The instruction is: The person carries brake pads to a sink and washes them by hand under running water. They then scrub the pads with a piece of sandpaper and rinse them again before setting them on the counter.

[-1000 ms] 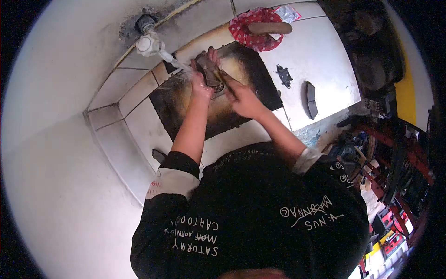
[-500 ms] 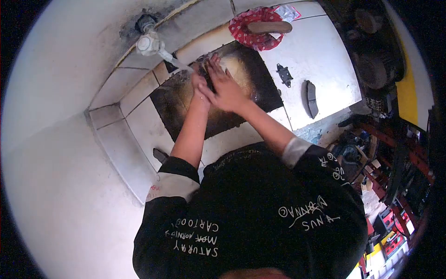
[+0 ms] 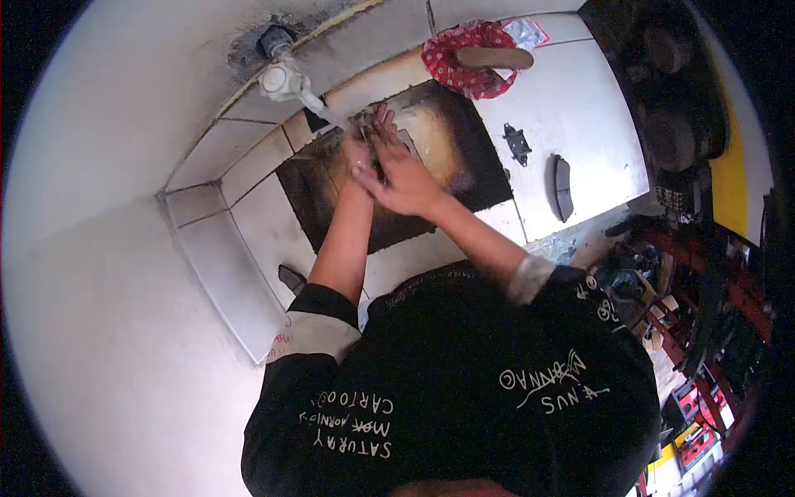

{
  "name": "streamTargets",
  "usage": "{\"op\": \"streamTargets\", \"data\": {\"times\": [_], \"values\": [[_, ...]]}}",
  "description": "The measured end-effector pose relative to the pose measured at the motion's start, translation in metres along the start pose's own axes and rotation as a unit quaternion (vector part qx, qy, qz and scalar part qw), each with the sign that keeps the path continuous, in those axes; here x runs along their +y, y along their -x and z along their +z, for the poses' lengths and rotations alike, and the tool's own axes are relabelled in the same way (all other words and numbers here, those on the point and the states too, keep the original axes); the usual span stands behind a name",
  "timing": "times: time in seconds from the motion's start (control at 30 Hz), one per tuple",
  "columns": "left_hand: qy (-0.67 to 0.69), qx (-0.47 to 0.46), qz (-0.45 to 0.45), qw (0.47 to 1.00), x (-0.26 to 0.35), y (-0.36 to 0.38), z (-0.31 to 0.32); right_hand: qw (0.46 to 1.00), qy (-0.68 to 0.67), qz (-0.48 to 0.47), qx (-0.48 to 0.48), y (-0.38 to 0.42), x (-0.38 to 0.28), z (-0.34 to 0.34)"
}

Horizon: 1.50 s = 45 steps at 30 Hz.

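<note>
Both hands are together over the dark, stained sink (image 3: 464, 178), under a stream of water from the white tap (image 3: 281, 80). My left hand (image 3: 358, 157) is on the tap side, partly covered by the other. My right hand (image 3: 396, 166) presses against it, fingers long and pointing away from me, thumb across the left hand. Between the palms shows a narrow dark piece, partly hidden and too blurred to name. To the right lie a small dark bracket-like part (image 3: 517, 144) and a dark curved pad (image 3: 563, 189) on the white tiles.
A red patterned cloth (image 3: 451, 58) with a brown oblong block (image 3: 497, 58) on it lies behind the sink, beside a clear wrapper (image 3: 527, 35). Another dark pad (image 3: 291, 279) sits at the near left. Shelves with tools and parts (image 3: 662, 306) stand at the right.
The view has shifted, so the tap, sink and parts appear slightly lower and further right. My hands stay together under the water, with the fingers slightly moved.
</note>
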State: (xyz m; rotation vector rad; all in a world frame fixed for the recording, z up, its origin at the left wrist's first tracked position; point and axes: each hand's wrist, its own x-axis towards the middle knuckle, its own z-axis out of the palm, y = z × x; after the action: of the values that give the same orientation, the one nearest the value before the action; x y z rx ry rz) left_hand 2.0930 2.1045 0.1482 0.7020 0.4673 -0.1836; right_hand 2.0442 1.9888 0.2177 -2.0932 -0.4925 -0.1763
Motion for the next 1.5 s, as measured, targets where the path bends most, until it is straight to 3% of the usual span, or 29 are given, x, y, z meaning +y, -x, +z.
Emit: {"op": "streamTargets", "data": {"times": [0.1,0.13,0.23,0.27,0.3,0.37,0.4,0.5,0.53,0.57,0.63,0.7,0.77,0.83,0.9,0.93,0.97,1.03,1.1,1.17,1.2,1.3,1.33,1.37,1.47,1.5], "values": [[0.054,-0.032,-0.028,0.998,-0.014,-0.006,-0.010,0.999,0.048,0.007,0.003,0.000,0.015,0.010],[0.062,-0.101,0.003,0.993,-0.021,-0.002,-0.011,0.998,0.010,0.056,-0.041,-0.017,0.023,0.010],[0.061,-0.105,-0.007,0.993,-0.014,-0.008,-0.008,0.985,-0.079,0.112,-0.106,-0.031,0.019,-0.004],[0.108,-0.110,-0.013,0.988,-0.015,-0.017,-0.014,0.994,-0.051,0.083,-0.044,-0.021,0.017,0.004],[0.107,-0.117,-0.008,0.987,-0.009,-0.021,-0.008,0.995,-0.050,0.076,-0.040,-0.020,0.012,-0.001],[0.092,0.025,-0.035,0.995,-0.012,-0.013,-0.007,0.998,0.057,-0.021,-0.013,-0.012,0.008,-0.008],[0.103,-0.058,-0.024,0.993,-0.018,-0.003,-0.011,0.998,0.054,-0.018,-0.015,-0.014,0.010,-0.005],[0.072,-0.119,-0.018,0.990,-0.019,0.003,-0.007,0.976,-0.076,0.123,-0.163,-0.030,0.027,-0.003],[0.036,-0.037,0.001,0.999,-0.017,0.004,-0.003,0.974,-0.075,0.145,-0.155,-0.025,0.017,-0.010],[0.036,-0.044,0.004,0.998,-0.010,0.001,0.004,0.976,-0.071,0.140,-0.151,-0.020,0.012,-0.011],[0.020,0.037,-0.008,0.999,-0.001,-0.002,0.006,0.999,-0.026,-0.015,-0.020,-0.007,0.009,-0.006],[0.021,0.050,-0.020,0.998,-0.003,0.005,0.010,0.998,-0.011,0.022,-0.063,-0.012,0.017,-0.004],[0.036,0.016,-0.059,0.997,-0.005,0.028,0.025,0.963,-0.098,0.164,-0.192,-0.036,0.028,-0.009],[-0.009,0.037,-0.047,0.998,-0.008,0.026,0.022,0.959,-0.147,0.160,-0.184,-0.033,0.015,-0.021],[0.143,-0.029,-0.043,0.988,-0.021,-0.008,-0.016,0.986,-0.071,0.101,-0.110,-0.016,0.022,-0.006],[-0.017,-0.047,0.053,0.997,-0.004,0.010,0.011,0.996,-0.039,0.051,-0.059,-0.011,0.021,-0.003],[-0.017,-0.045,0.055,0.997,-0.003,0.014,0.013,0.996,-0.041,0.050,-0.060,-0.012,0.026,0.000],[-0.006,0.046,-0.009,0.999,-0.012,0.030,0.020,0.971,-0.082,0.177,-0.139,-0.020,0.026,-0.008],[-0.032,0.079,-0.016,0.996,-0.027,0.027,0.010,0.961,-0.069,0.209,-0.166,-0.020,0.044,0.006],[0.213,-0.103,-0.020,0.971,-0.045,-0.015,-0.042,0.971,-0.085,0.187,-0.120,-0.014,0.029,-0.003],[0.062,-0.030,-0.012,0.998,-0.015,0.022,0.006,0.983,-0.100,0.120,-0.100,-0.007,0.024,-0.008],[0.025,0.016,0.038,0.999,-0.025,0.015,-0.006,0.990,-0.056,0.102,-0.085,-0.010,0.019,-0.011],[0.031,0.043,0.007,0.999,-0.028,0.010,-0.019,0.981,-0.076,0.141,-0.113,-0.019,0.026,-0.005],[-0.017,0.148,-0.019,0.989,-0.008,0.051,0.056,0.974,-0.072,0.183,-0.116,-0.026,0.036,0.004],[-0.025,0.092,0.016,0.995,-0.001,0.008,0.021,0.977,-0.075,0.179,-0.087,-0.023,0.027,-0.001],[0.026,0.051,0.048,0.997,0.001,-0.017,-0.002,0.986,-0.105,0.116,-0.058,-0.011,0.019,-0.008]]}}
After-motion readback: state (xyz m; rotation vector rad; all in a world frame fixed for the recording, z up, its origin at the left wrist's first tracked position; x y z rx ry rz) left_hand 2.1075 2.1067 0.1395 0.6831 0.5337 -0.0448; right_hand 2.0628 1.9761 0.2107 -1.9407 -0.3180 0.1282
